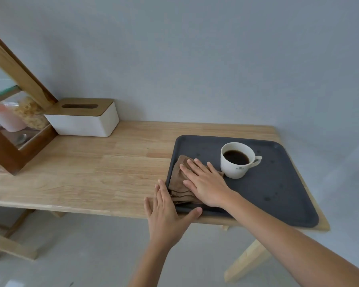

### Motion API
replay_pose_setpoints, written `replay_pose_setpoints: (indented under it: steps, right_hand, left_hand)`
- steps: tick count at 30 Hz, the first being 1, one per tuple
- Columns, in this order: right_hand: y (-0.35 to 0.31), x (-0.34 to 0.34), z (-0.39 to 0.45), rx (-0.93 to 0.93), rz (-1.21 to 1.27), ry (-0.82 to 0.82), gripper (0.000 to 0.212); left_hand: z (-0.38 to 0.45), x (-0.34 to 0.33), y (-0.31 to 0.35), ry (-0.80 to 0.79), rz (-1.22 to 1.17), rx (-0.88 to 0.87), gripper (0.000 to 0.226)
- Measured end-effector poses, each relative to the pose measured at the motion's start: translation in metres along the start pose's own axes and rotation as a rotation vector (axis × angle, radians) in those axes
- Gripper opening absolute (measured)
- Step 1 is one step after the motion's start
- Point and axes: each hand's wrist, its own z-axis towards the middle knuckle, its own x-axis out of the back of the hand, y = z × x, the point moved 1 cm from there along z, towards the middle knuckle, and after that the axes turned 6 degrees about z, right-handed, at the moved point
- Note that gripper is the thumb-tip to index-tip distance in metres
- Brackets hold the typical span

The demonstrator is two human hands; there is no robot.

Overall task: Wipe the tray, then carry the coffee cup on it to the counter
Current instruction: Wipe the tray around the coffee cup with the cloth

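Observation:
A dark grey tray [278, 189] lies at the right end of a wooden table [91, 172]. On its far half stands a white coffee cup [236, 164] with black coffee, handle pointing right. A folded brown cloth [179, 183] rests on the tray's left part. My right hand [205, 183] lies flat on the cloth, fingers spread, just left of the cup. At the tray's near left corner, my left hand [166, 212] rests with its fingers along the tray's left edge and its thumb on the front rim.
A white tissue box with a wooden lid [83, 119] stands at the back left by the wall. A wooden display case [15, 121] with glass panels and containers inside sits at the far left. The table's front edge is close to my body.

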Motion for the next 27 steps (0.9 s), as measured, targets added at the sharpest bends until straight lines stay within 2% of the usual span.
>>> replay_pose_setpoints:
  steps: [14, 20, 24, 27]
  right_hand:
    - [0.016, 0.008, 0.090, -0.375, 0.033, 0.127, 0.056]
    - [0.003, 0.009, 0.068, -0.326, 0.074, 0.104, 0.070]
    - [-0.011, 0.002, 0.031, -0.211, 0.099, 0.087, 0.065]
    - [-0.013, 0.000, 0.018, -0.198, 0.108, 0.066, 0.062]
  left_hand:
    - [-0.001, 0.001, 0.000, -0.004, 0.017, 0.008, 0.125]
    - [0.000, -0.001, 0.000, -0.005, 0.050, 0.005, 0.123]
    - [0.000, -0.001, 0.000, 0.000, 0.063, 0.002, 0.124]
    - [0.000, -0.001, 0.000, -0.003, 0.070, -0.002, 0.125]
